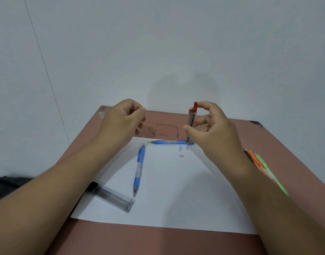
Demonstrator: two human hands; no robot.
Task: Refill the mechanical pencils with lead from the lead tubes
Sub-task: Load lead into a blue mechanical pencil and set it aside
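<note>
On the near left of the white sheet (176, 190) lies a black-capped lead tube (112, 196); two blue pencils (139, 171) lie farther in. Above its far edge, the right hand (213, 129) pinches a red-capped lead tube (191, 122) upright; the left hand (123, 120) is curled, seemingly empty. Uncapping looks next: steady tube, gentle pull.

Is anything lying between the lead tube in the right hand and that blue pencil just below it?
Nothing visible. The right hand holds the red-capped lead tube upright directly above the far blue mechanical pencil's end; only bare paper lies around.
</note>
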